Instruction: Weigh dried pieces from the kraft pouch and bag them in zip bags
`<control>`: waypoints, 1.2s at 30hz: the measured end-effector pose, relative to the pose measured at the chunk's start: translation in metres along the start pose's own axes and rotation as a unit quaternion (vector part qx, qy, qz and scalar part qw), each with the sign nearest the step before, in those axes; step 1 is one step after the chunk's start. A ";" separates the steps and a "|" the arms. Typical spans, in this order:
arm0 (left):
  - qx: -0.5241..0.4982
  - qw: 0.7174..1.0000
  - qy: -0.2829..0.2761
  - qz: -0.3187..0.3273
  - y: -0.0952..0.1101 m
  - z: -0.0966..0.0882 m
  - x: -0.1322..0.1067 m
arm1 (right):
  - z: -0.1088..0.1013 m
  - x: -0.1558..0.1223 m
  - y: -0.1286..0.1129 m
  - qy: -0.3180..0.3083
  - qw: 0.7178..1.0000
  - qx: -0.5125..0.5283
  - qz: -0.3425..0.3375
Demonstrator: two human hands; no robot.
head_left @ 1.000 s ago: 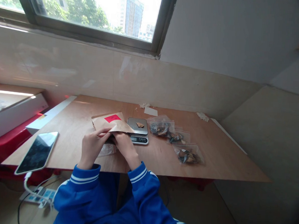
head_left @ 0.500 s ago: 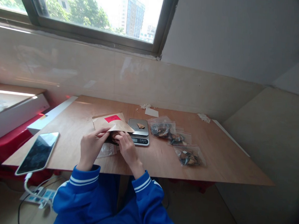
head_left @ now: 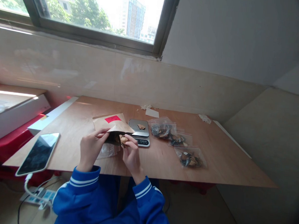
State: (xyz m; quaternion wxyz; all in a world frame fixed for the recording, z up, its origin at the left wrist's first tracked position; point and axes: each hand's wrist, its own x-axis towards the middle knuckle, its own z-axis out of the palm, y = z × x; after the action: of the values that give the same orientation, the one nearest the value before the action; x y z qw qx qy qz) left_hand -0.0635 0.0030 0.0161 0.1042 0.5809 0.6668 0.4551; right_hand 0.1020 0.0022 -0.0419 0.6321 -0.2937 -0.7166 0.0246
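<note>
Out of the paper bag comes the right hand, fingertips now pinched on a dried piece at the open mouth, so that piece is within reach of the scale! The left hand, clamped on the bag's rim, holds it above the table, toward the front edge.

The single view looks from the wearer's head, above and behind the near edge of the surface, close to both hands; it faces forward and down, reaching past the far edge to the window.
</note>
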 end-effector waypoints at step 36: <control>-0.040 0.999 -0.001 -0.016 -0.017 -0.013 0.007 | -0.015 0.006 0.125 0.010 0.956 -0.026 0.292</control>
State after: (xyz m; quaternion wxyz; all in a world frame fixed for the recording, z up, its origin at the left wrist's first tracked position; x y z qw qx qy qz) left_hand -0.0862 0.0043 0.0139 0.1350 0.5664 0.6572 0.4786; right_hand 0.1648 0.1031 -0.0848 0.5966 -0.5066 -0.5938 0.1868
